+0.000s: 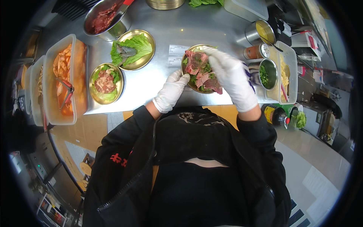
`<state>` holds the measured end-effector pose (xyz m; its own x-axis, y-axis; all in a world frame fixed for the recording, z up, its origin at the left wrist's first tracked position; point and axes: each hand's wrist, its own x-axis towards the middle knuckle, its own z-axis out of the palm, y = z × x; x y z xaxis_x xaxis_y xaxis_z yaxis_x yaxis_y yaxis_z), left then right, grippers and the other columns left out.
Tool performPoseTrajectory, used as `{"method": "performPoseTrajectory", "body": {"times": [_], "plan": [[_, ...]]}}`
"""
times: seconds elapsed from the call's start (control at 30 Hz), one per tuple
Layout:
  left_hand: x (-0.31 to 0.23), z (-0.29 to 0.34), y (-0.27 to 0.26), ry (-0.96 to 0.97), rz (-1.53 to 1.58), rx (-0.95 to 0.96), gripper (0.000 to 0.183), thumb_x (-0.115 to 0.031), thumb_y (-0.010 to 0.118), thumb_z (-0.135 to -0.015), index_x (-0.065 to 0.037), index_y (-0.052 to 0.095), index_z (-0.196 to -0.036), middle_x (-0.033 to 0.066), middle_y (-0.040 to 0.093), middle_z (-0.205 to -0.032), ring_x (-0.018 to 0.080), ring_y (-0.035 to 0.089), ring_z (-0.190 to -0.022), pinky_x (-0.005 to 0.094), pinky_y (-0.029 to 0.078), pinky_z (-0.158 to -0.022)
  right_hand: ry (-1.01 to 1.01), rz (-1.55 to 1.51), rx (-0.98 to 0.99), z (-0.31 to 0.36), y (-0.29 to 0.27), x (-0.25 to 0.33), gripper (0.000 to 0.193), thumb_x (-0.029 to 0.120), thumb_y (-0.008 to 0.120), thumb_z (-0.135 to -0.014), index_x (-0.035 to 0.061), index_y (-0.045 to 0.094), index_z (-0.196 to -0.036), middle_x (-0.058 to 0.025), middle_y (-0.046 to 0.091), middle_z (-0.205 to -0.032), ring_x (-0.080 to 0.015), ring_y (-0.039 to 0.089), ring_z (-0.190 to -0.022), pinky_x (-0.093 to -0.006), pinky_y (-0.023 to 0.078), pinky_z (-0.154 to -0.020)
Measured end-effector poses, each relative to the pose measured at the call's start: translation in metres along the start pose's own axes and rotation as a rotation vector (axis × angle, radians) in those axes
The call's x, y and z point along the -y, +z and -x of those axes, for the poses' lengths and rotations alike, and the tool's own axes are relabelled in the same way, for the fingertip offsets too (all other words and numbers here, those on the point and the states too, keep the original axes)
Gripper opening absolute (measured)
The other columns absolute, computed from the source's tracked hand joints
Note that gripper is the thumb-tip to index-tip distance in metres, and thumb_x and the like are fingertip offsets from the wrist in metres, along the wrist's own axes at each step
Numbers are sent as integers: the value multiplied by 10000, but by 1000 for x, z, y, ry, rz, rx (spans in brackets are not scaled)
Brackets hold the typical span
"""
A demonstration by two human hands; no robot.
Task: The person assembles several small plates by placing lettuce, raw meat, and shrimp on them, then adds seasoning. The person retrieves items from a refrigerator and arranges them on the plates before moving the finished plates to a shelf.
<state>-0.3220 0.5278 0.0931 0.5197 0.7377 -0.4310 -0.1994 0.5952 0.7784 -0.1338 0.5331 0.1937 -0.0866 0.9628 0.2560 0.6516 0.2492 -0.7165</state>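
Note:
My left hand point(169, 92), in a white glove, grips the near left rim of a small gold-coloured metal plate point(183, 68), its thumb on the edge. Pieces of red meat point(196, 62) sprinkled with chopped green herbs lie on that plate over green leaves. Over the plate's right side is my white-gloved right hand point(233, 77), its fingers stretched out toward the far rim and nothing visible in them. Its fingertips are close to the meat; whether they touch it I cannot tell. Two printed paper slips point(177, 55) lie just left of the plate.
To the left are two gold plates, one with grey seafood on lettuce point(128, 51), one with meat point(105, 82). Beyond stands a pot of red meat point(109, 32); tubs of marinated meat point(77, 87) flank it. A chopped-green-onion bowl point(267, 74), spice jar point(256, 52) and sauce pot point(261, 30) stand right.

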Motion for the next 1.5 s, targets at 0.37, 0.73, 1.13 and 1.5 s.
{"method": "performPoseTrajectory", "body": {"times": [0.37,0.73,1.13,1.5], "plan": [[0,-16,-3,104,93,-50,288,-133,467,-1052,-19,544,-1306,72,652,-1171,141,643,-1008,312,543,-884,40,-37,-117,12,-25,-11,225,127,706,-861,62,712,-1077,-152,716,-1016,-330,690,-955,-396,554,-852],[-47,-17,9,103,143,63,305,-111,477,-1014,28,569,-1270,97,654,-1194,171,630,-1059,320,510,-912,562,-469,110,5,-67,-80,325,57,563,-987,-1,591,-1305,-64,685,-1024,-103,612,-834,-256,530,-728],[-83,6,-8,323,-239,-145,405,-149,602,-996,7,517,-1360,-15,604,-973,70,531,-858,231,454,-781,508,-650,-125,-114,-172,-102,237,122,627,-906,6,658,-1110,-5,644,-817,-55,533,-553,-195,421,-482],[-15,68,-38,195,-133,-666,543,-174,571,-995,-6,390,-1479,127,556,-1348,200,530,-1237,356,433,-1034,160,-262,-294,-370,-245,-164,99,126,602,-948,45,647,-915,-54,649,-808,-129,613,-677,-267,503,-594]]}}
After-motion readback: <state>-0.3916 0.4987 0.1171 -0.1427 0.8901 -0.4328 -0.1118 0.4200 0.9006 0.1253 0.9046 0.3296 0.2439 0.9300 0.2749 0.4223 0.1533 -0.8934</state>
